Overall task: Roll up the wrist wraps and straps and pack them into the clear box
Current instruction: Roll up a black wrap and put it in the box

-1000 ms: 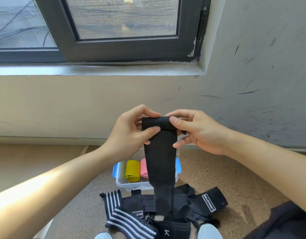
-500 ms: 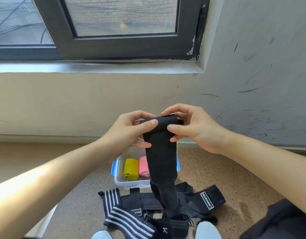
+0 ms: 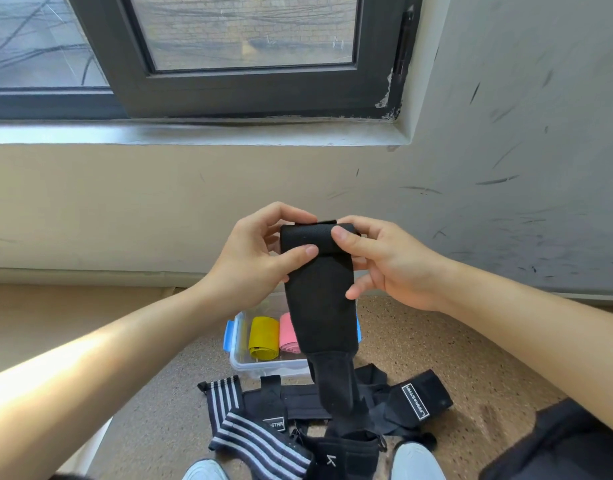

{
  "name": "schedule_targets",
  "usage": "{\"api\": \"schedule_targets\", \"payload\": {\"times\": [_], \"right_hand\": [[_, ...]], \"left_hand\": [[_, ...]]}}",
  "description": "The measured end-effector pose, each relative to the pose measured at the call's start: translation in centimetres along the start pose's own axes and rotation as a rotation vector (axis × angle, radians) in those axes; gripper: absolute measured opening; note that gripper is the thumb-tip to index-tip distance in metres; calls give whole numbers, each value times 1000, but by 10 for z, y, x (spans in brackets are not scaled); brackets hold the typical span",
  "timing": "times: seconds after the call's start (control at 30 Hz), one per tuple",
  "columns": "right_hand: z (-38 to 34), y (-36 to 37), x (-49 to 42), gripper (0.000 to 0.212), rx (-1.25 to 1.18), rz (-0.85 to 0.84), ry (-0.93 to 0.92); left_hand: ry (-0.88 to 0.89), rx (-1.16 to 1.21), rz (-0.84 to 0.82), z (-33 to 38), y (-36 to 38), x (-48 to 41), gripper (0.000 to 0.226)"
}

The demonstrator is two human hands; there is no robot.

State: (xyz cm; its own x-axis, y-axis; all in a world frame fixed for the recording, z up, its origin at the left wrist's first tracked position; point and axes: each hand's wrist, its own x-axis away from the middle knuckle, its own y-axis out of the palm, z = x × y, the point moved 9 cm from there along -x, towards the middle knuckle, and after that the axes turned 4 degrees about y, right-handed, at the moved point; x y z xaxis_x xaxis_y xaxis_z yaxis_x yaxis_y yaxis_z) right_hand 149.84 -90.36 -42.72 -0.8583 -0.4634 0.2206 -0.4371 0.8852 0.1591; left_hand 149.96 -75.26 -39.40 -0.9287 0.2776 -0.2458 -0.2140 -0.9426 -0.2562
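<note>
A black wrist wrap (image 3: pixel 320 306) hangs in the air in front of me, its top end rolled into a small coil. My left hand (image 3: pixel 253 261) pinches the coil's left side between thumb and fingers. My right hand (image 3: pixel 384 261) pinches its right side. The wrap's narrow tail dangles over the clear box (image 3: pixel 260 367), which stands on the floor with blue latches and holds a yellow roll (image 3: pixel 263 337) and a pink roll (image 3: pixel 288 334). Loose black wraps (image 3: pixel 416 400) and a black-and-white striped wrap (image 3: pixel 256 441) lie in front of the box.
The wall and a dark-framed window (image 3: pixel 249 88) rise just behind the box. Speckled brown floor (image 3: pixel 436 348) spreads to the right. Two light shoe tips (image 3: pixel 414 462) show at the bottom edge. Dark fabric (image 3: pixel 557 445) lies at the lower right.
The coil at the top of the wrap has grown a little as both hands turned it. The hanging tail has risen and now ends above the wraps on the floor.
</note>
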Motion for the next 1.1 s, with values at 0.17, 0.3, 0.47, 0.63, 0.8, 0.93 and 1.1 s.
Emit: {"api": "schedule_targets", "payload": {"times": [0.17,0.3,0.47,0.63,0.8,0.93,1.1], "right_hand": [[-5,-4,1,45,10,26,-46],[-10,-8,3,32,55,55,-88],[-12,-5,2,29,136,61,-142],[-13,-5,2,52,191,39,-117],[-3,-2,1,52,90,-11,34],[-3,-3,0,35,88,-3,-8],[-9,-5,3,26,106,18,-60]], "left_hand": [[-249,140,-102,-17,11,7,33],[-420,281,-207,-24,25,15,48],[-438,273,-127,-26,20,12,49],[-359,248,-78,-25,12,9,26],[-247,156,-53,-17,8,5,29],[-163,127,-47,-14,11,5,30],[-209,122,-98,-16,12,5,38]]}}
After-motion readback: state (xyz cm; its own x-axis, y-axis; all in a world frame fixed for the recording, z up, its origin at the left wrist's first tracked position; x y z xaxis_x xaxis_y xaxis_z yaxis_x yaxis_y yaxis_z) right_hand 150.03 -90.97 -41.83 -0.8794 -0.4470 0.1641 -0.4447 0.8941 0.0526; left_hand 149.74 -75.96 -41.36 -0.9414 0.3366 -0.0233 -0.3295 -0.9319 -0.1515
